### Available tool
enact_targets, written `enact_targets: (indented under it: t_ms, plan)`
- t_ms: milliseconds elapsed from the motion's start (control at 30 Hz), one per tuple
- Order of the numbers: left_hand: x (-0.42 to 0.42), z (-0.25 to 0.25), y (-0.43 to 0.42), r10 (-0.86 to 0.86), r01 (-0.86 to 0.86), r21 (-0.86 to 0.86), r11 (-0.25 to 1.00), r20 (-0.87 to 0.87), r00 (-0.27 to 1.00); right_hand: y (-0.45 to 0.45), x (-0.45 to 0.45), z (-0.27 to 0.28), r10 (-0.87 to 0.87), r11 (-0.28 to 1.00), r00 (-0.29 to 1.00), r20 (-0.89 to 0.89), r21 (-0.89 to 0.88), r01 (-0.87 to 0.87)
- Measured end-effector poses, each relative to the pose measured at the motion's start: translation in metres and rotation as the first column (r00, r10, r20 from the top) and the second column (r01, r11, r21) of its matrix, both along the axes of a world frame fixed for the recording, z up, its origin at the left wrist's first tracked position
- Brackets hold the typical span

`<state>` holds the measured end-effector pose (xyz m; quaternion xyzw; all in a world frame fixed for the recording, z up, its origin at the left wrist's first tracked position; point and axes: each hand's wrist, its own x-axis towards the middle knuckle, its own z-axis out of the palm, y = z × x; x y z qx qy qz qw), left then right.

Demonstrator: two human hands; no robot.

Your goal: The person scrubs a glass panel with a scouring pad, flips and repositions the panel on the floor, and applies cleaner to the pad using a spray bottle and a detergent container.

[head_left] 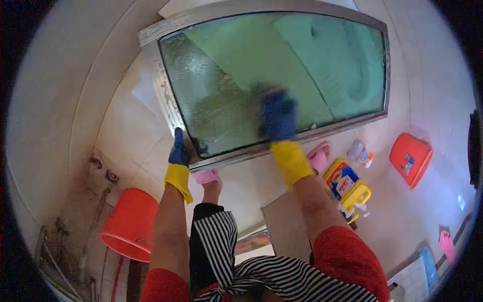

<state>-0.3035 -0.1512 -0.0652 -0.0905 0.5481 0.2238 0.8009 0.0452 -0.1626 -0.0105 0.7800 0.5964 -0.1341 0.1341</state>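
Note:
A framed glass panel stands before me, its glass greenish and wet, with suds or droplets on the left part. My left hand, in a blue and yellow rubber glove, is closed on the lower left edge of the metal frame. My right hand, gloved the same way, is over the glass near the lower middle and smeared by motion. A dark blurred shape shows at its fingers; whether that is a cloth or sponge, I cannot tell.
A red bucket is at lower left, another red bucket at right. On the floor near my right arm lie a yellow jug and a white container. Pink slippers are on my feet below the frame.

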Motion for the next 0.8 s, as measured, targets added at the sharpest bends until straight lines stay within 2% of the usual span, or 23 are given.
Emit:
enact_targets:
  t_ms: [33,67,100,133,167,200,267,300,333,367,400,467,533,567,600,633,667,733,767,800]
  plan:
    - [-0.007,-0.013,-0.005,0.051,-0.051,-0.023,0.998,0.003,0.999,0.017,0.039,0.037,-0.131,0.977,0.973,0.189,-0.141,0.159]
    - [-0.011,-0.025,-0.008,0.100,-0.099,-0.041,0.994,0.006,0.995,0.006,0.083,0.022,-0.286,0.958,0.945,0.159,0.055,0.281]
    - [-0.005,-0.020,-0.006,0.089,-0.088,-0.033,0.996,0.014,0.996,-0.005,0.127,0.007,-0.412,0.888,0.908,0.081,0.261,0.379]
    - [0.002,-0.015,-0.005,0.078,-0.078,-0.025,0.997,0.022,0.997,-0.003,0.141,0.007,-0.495,0.841,0.869,0.027,0.265,0.471]
    - [0.006,0.011,-0.001,0.008,-0.008,0.007,1.000,0.027,1.000,0.003,0.153,0.012,-0.573,0.786,0.819,-0.025,0.269,0.557]
    - [0.011,0.031,-0.001,-0.061,0.060,0.042,0.997,0.026,0.998,0.005,0.141,0.007,-0.568,0.784,0.823,-0.015,0.293,0.547]
    - [0.021,0.039,0.002,-0.072,0.070,0.095,0.993,0.007,0.997,0.017,0.066,0.014,-0.349,0.900,0.937,0.011,0.280,0.333]
    - [0.025,0.043,0.002,-0.061,0.059,0.089,0.994,0.015,0.998,0.019,0.024,0.022,-0.164,0.950,0.986,-0.008,0.270,0.160]
    - [0.026,0.045,-0.001,-0.051,0.049,0.080,0.996,0.021,0.998,0.014,-0.011,0.030,0.049,0.954,0.995,-0.087,0.299,-0.021]
    - [0.007,0.008,-0.011,0.021,-0.022,-0.021,1.000,-0.085,0.996,0.002,-0.036,0.039,0.252,0.915,0.956,-0.151,0.360,-0.184]
    - [-0.001,0.008,-0.012,-0.024,0.018,-0.060,0.998,-0.093,0.995,-0.012,-0.050,0.045,0.405,0.867,0.892,-0.202,0.396,-0.303]
    - [-0.014,0.008,-0.015,-0.108,0.093,-0.140,0.986,-0.099,0.989,-0.017,-0.017,0.065,0.080,0.971,0.942,-0.325,0.239,0.000]
    - [-0.016,0.016,-0.016,-0.074,0.075,-0.041,0.996,0.025,0.997,-0.044,0.048,0.043,-0.139,0.958,0.956,-0.258,0.210,0.196]
    - [0.002,0.041,-0.010,-0.048,0.049,-0.045,0.998,0.009,0.999,-0.063,0.093,0.014,-0.195,0.933,0.970,-0.145,0.277,0.229]
    - [0.015,0.056,-0.007,-0.022,0.021,-0.049,0.999,-0.005,1.000,-0.059,0.131,0.051,-0.463,0.807,0.817,-0.342,0.217,0.549]
    - [-0.001,0.036,-0.012,-0.028,0.029,-0.097,0.995,0.006,1.000,-0.077,0.179,0.038,-0.406,0.776,0.825,-0.392,0.329,0.538]
    - [0.000,0.038,-0.013,-0.020,0.019,-0.113,0.993,-0.005,1.000,-0.098,0.225,0.029,-0.340,0.732,0.834,-0.434,0.435,0.524]
    - [0.001,0.038,-0.016,0.001,-0.006,-0.151,0.989,-0.034,0.999,-0.122,0.278,0.074,-0.242,0.876,0.963,-0.121,0.399,0.270]
    - [-0.004,0.046,-0.016,-0.018,0.027,-0.146,0.989,0.058,0.998,-0.146,0.297,0.086,-0.523,0.735,0.778,-0.348,0.278,0.618]
    - [0.006,0.059,-0.010,-0.016,0.020,-0.196,0.980,0.023,1.000,-0.167,0.298,0.090,-0.649,0.618,0.630,-0.426,0.188,0.764]
